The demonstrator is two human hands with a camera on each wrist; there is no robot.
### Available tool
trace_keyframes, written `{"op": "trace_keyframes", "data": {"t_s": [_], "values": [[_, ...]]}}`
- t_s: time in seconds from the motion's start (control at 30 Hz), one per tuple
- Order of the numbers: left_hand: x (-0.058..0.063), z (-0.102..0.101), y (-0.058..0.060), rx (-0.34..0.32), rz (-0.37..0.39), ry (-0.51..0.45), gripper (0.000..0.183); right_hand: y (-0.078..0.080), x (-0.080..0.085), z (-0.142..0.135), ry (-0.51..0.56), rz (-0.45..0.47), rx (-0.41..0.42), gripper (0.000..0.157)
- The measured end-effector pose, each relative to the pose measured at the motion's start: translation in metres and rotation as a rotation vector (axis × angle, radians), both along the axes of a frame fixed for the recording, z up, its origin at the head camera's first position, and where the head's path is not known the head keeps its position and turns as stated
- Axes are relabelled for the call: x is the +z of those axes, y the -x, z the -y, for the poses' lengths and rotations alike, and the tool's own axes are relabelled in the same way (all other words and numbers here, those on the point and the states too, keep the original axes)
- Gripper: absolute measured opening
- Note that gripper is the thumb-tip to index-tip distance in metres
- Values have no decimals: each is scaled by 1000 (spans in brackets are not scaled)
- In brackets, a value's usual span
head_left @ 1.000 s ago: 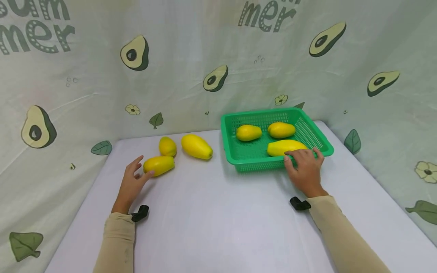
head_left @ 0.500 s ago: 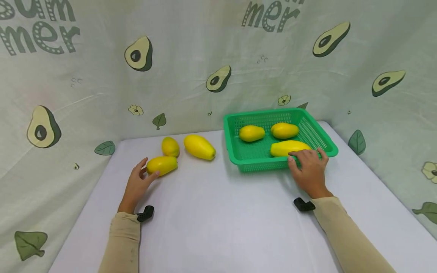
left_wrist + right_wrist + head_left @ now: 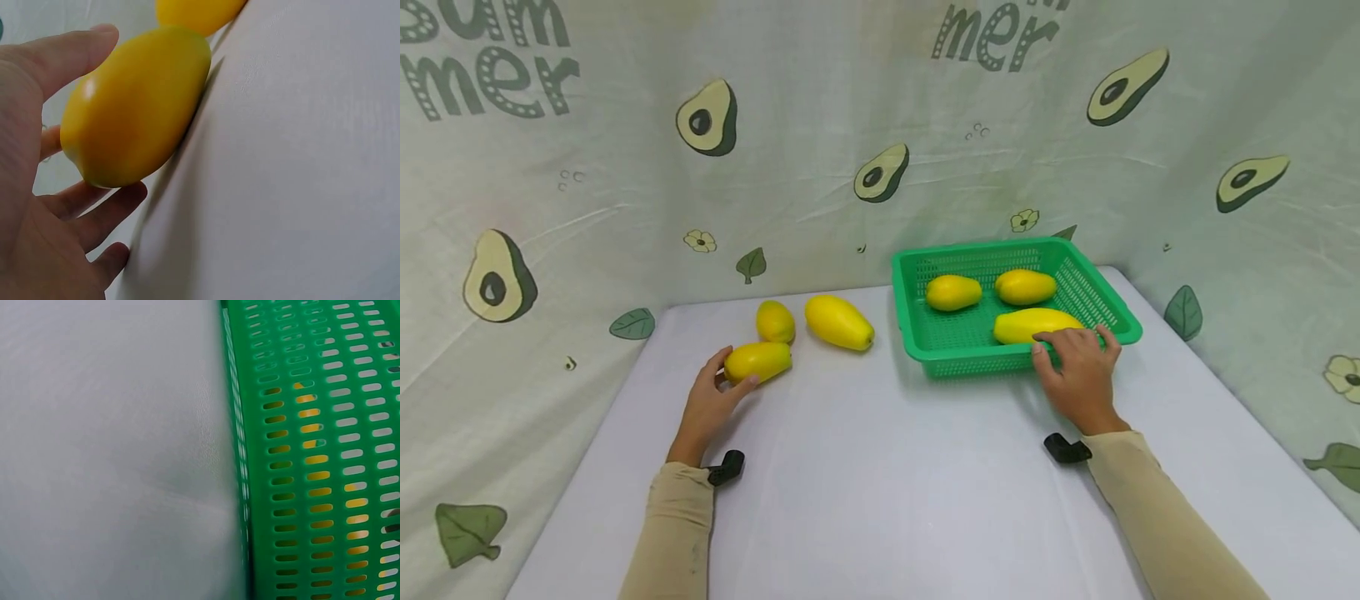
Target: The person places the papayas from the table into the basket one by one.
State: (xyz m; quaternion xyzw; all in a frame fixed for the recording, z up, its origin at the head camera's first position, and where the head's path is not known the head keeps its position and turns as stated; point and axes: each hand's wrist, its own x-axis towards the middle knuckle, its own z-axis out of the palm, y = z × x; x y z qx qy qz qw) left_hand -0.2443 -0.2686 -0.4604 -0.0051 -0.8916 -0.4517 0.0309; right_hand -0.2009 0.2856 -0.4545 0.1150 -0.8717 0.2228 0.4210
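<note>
A yellow papaya point(image 3: 758, 361) lies on the left of the white table. My left hand point(image 3: 706, 410) cups its near left end, thumb along the front side and fingers round behind. In the left wrist view, the thumb overlaps the papaya's point(image 3: 137, 106) upper edge and fingertips reach its blunt end. At the right, my right hand point(image 3: 1078, 383) grips the front rim of a green plastic basket point(image 3: 970, 360), fingers over the rim beside a long yellow papaya point(image 3: 1032, 325). The right wrist view shows the basket's slotted wall point(image 3: 297, 481) but no hand.
Beyond the left hand's papaya sit a smaller yellow fruit point(image 3: 775, 322), close against it, and a larger papaya point(image 3: 838, 322). Two more yellow fruits, one on the left point(image 3: 953, 293) and one on the right point(image 3: 1026, 287), lie inside the basket. A printed cloth point(image 3: 805, 208) hangs behind the table.
My left hand has moved a little rightward, closing in round the papaya's end. The right hand stays at the basket rim. The head view has shifted slightly.
</note>
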Motion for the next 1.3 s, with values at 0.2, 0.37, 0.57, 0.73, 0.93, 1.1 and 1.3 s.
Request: {"op": "trace_keyframes", "data": {"t_s": [0.2,0.37,0.57,0.73,0.93,1.1,1.3], "values": [[1,-3,-2,50,18,-9,93,-1,-4,0,0,8,-4,30],[2,-4,-2,64,33,-31,95,-4,-5,-1,4,7,-10,31],[1,-5,1,76,-14,-44,90,-2,-4,-2,2,-2,-7,33],[0,-5,0,89,-41,-57,85,1,-3,-1,9,-10,-2,34],[-6,-2,-6,104,-17,-78,84,2,-2,-1,-4,-7,6,33],[-9,0,-10,84,-1,-52,88,-2,-5,-3,-2,-1,-3,32],[-6,3,-11,74,-6,15,92,0,-2,-3,-21,1,11,34]]}}
